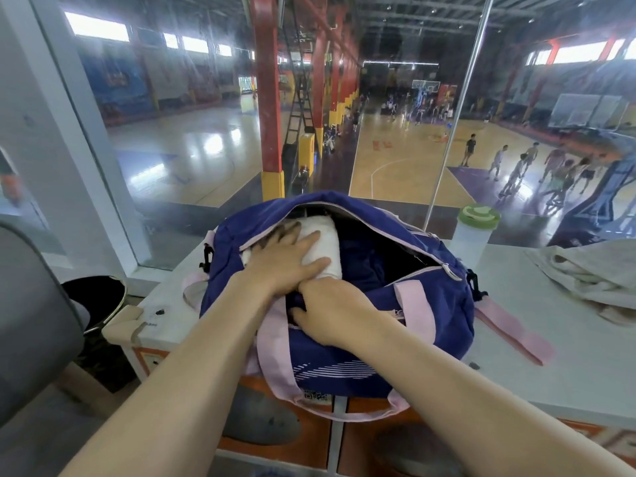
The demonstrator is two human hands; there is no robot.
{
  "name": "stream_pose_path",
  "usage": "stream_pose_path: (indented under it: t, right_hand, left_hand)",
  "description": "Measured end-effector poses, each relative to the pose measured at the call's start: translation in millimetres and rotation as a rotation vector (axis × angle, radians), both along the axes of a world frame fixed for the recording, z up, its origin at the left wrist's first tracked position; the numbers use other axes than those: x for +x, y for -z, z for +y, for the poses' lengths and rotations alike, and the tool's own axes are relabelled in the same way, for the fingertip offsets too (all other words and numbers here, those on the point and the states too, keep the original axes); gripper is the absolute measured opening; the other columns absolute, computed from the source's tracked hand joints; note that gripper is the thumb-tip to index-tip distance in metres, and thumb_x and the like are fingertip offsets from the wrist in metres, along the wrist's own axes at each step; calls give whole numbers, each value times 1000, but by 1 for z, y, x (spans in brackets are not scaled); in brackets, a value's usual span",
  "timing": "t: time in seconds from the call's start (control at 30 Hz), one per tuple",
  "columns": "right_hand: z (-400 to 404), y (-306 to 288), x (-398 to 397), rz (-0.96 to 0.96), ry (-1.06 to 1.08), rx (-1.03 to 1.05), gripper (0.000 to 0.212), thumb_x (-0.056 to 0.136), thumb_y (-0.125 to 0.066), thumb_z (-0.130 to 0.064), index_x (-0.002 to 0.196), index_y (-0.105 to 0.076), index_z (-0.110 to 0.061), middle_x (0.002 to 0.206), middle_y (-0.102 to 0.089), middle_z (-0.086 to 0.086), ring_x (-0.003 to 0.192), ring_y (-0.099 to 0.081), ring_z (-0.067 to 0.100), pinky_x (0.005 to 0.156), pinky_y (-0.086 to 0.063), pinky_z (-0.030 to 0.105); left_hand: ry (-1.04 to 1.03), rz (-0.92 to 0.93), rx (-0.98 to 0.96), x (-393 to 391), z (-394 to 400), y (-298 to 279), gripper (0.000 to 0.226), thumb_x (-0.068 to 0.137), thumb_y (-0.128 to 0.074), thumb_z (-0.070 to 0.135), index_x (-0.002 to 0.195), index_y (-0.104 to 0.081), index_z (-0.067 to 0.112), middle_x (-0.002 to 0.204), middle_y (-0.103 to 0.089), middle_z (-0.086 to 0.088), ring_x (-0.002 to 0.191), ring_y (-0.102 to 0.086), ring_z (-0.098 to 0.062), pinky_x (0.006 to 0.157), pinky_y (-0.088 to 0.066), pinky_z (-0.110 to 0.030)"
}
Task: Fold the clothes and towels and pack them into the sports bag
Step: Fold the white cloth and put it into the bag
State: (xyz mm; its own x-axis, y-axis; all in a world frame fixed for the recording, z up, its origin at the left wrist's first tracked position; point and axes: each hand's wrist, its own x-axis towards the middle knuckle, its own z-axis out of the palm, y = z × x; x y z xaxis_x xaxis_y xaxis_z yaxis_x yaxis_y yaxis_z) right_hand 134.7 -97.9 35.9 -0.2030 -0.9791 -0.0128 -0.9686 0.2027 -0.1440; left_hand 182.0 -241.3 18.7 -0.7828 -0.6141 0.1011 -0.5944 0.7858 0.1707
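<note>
Head view: left hand [285, 259] flat on white towel [328, 242]; right hand [330, 311] grips sports bag [430, 304] rim; bottle [473, 235], grey cloth [585, 273] beside

A dark blue fabric sports bag with pink straps [361, 325] stands open on the white tabletop [568, 383]. The left hand [285, 261] lies flat with straight fingers on a folded white towel [325, 241] inside the bag. The right hand [330, 309] holds the near edge of the opening. A translucent plastic bottle with green lid [473, 235] stands behind the bag, and a crumpled beige cloth [585, 273] lies at the right.
</note>
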Motion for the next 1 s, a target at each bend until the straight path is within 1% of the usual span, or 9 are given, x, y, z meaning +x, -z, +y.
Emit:
stream_pose_path:
  t: [0.1,0.2,0.4,0.53,0.6,0.7,0.77,0.9,1.0]
  right_hand:
    - [6,-1,-5,3,-135,-64,28,98,-48,-28,122,-57,-15,117,-64,11,103,-60,30,75,-46,37]
    - [14,-2,-10,-74,-296,-140,31,96,-50,-21,126,-57,-22,124,-62,1,108,-58,24,87,-49,40]
    - [22,-24,-18,-208,-378,-74,31,90,-57,-13,119,-67,-16,117,-65,0,105,-57,17,94,-46,36]
    - [24,-37,-21,-264,-376,73,17,96,-56,-32,103,-66,-19,91,-64,-7,82,-57,11,75,-44,28]
    - [26,-43,-29,-311,-333,40,24,97,-51,-42,110,-65,-27,88,-61,-15,79,-56,4,73,-41,21]
    - [29,-50,-54,-285,-242,-150,24,98,-49,-35,115,-66,-31,103,-67,-15,92,-60,3,86,-46,23]
    - [34,-54,-70,-294,-150,-250,24,98,-47,-26,109,-67,-33,94,-67,-19,84,-59,-5,80,-44,15]
    - [45,-59,-96,-364,-44,-342,26,98,-46,-17,104,-67,-31,89,-71,-13,67,-55,-10,64,-39,7]
    - [52,-56,-110,-355,2,-357,26,97,-48,-18,104,-66,-35,89,-71,-14,69,-55,-10,68,-40,11]
  left_hand:
    - [-16,-117,4,-2,-8,3,77,92,-33,67,154,6,41,163,16,3,150,9,-21,120,-4,-46]
    - [4,-245,30,-1,-14,-1,81,93,-33,67,152,15,39,162,22,2,150,13,-21,121,-3,-46]
    - [-76,-476,-7,-2,-11,-15,81,100,-37,49,153,17,20,161,21,-3,150,13,-27,122,-1,-43]
    - [-152,-391,7,-6,14,-19,68,102,-41,31,157,-3,18,163,5,-11,150,-5,-34,118,-13,-50]
    - [-214,-404,-7,-16,21,-28,66,103,-38,31,156,-2,16,163,3,-12,149,-7,-33,118,-7,-45]
    - [-131,-251,-31,-34,23,-33,77,98,-42,45,156,0,17,163,-2,-12,149,-7,-32,118,-6,-45]
    - [-66,-127,-27,-39,20,-26,77,94,-40,55,155,-3,27,164,-1,-8,149,-3,-33,117,-7,-52]
    - [-142,-255,-54,-35,8,-1,68,95,-14,66,152,13,40,163,16,1,150,11,-30,118,3,-57]
    - [-162,-301,-20,-35,10,-3,66,98,-14,60,151,18,37,163,18,0,150,11,-30,118,4,-56]
